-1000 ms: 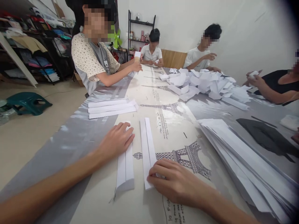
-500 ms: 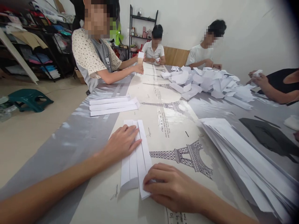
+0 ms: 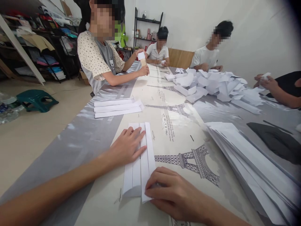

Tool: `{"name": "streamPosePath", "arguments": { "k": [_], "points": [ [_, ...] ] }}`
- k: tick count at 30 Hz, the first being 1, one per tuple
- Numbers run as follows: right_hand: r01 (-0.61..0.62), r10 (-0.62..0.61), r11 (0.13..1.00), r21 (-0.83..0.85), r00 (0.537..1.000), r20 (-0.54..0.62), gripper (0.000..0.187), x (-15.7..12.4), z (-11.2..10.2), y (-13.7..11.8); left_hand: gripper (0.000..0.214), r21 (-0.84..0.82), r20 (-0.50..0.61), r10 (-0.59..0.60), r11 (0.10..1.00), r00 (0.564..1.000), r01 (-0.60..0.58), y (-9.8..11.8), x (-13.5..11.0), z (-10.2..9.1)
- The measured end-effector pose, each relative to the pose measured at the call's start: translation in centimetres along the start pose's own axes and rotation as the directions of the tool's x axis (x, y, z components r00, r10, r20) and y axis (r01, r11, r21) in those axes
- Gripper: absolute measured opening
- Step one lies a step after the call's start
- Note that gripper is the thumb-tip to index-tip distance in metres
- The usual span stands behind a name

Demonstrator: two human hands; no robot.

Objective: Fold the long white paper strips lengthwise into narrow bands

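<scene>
A white sheet of paper with lengthwise folds lies in front of me on the table. My left hand rests across its far half, fingers spread and pressing it down. At the near right corner, my right hand pinches the folded strip along the sheet's right side, thumb and fingers closed. The near edge of the sheet bows up slightly on the left. Beyond my left hand lies a second folded paper with several long creases.
A stack of white paper lies on the right, near a dark flat item. Farther off is a heap of folded papers. Several people sit around the table, handling paper. A green stool stands on the floor at left.
The whole view has shifted a little, so things appear slightly farther right. My left hand's fingers are spread a bit more. My right hand keeps its pinch on the paper's near corner.
</scene>
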State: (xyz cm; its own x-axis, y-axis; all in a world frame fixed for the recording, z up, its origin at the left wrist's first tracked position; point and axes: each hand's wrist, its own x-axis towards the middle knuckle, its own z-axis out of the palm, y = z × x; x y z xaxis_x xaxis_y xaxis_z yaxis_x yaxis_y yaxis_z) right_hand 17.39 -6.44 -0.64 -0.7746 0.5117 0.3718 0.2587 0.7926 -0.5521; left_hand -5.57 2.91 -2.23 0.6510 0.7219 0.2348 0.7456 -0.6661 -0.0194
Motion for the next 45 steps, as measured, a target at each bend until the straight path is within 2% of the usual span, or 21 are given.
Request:
{"name": "streamPosePath", "arguments": {
  "k": [3,6,10,13,16,19,21,23,26,30,37,40,43,45],
  "points": [
    [-0.049,0.050,0.997,0.055,0.999,-0.012,0.012,-0.2,0.1,0.0,0.054,-0.005,-0.007,0.013,1.000,1.000,-0.013,-0.1,0.0,0.0],
    [-0.153,0.155,0.982,0.108,0.988,-0.010,0.013,-0.2,0.4,-0.4,0.054,-0.012,-0.017,0.018,1.000,1.000,-0.019,-0.1,0.0,-0.1],
    [-0.284,0.286,0.954,0.099,0.958,-0.006,0.020,-0.1,0.7,-1.0,0.049,-0.031,-0.017,0.039,0.999,0.999,-0.039,0.0,0.1,-0.3],
    [-0.307,0.307,0.949,0.072,0.952,0.015,0.025,0.0,0.7,-1.1,0.040,-0.054,-0.023,0.040,0.998,0.999,-0.042,0.1,0.2,-0.4],
    [-0.271,0.270,0.962,0.038,0.963,0.022,0.021,0.1,0.9,-1.1,0.037,-0.058,-0.037,0.042,0.997,0.998,-0.044,0.1,0.2,-0.4],
    [-0.239,0.238,0.971,-0.028,0.971,-0.027,0.023,0.0,1.3,-1.0,0.039,-0.053,-0.037,0.052,0.997,0.998,-0.054,0.1,0.2,-0.5],
    [-0.190,0.180,0.972,-0.139,0.980,-0.081,0.024,0.1,1.5,-0.9,0.041,-0.055,-0.041,0.056,0.997,0.998,-0.058,0.0,0.2,-0.5],
    [-0.093,0.065,0.957,-0.276,0.992,-0.109,0.021,0.3,1.5,-0.8,0.042,-0.056,-0.041,0.058,0.997,0.997,-0.061,0.0,0.2,-0.6],
    [0.065,-0.079,0.919,-0.388,0.997,-0.019,0.016,0.5,1.1,-1.0,0.044,-0.060,-0.034,0.066,0.996,0.997,-0.068,-0.1,0.1,-0.7],
    [0.106,-0.064,0.912,-0.396,0.991,0.118,0.016,0.5,0.3,-1.6,0.046,-0.082,-0.041,0.071,0.994,0.997,-0.075,-0.3,0.0,-0.5],
    [0.175,-0.139,0.879,-0.443,0.984,0.111,0.029,-0.2,0.1,-1.8,0.046,-0.149,-0.073,0.054,0.987,0.996,-0.064,-0.2,0.0,-0.5],
    [0.160,-0.157,0.918,-0.362,0.987,0.039,0.035,-0.6,-0.1,-1.1,0.051,-0.181,-0.084,0.037,0.982,0.996,-0.052,-0.2,-0.1,-0.3],
    [0.067,-0.119,0.949,-0.309,0.981,-0.152,0.040,-0.9,-0.6,-0.4,0.055,-0.213,-0.105,0.000,0.977,0.994,-0.023,-0.3,-0.2,-0.2],
    [-0.004,-0.088,0.959,-0.283,0.946,-0.311,0.047,-0.9,-1.0,-0.1,0.054,-0.217,-0.143,-0.018,0.976,0.990,-0.014,-0.3,-0.3,-0.3]
  ]
}}
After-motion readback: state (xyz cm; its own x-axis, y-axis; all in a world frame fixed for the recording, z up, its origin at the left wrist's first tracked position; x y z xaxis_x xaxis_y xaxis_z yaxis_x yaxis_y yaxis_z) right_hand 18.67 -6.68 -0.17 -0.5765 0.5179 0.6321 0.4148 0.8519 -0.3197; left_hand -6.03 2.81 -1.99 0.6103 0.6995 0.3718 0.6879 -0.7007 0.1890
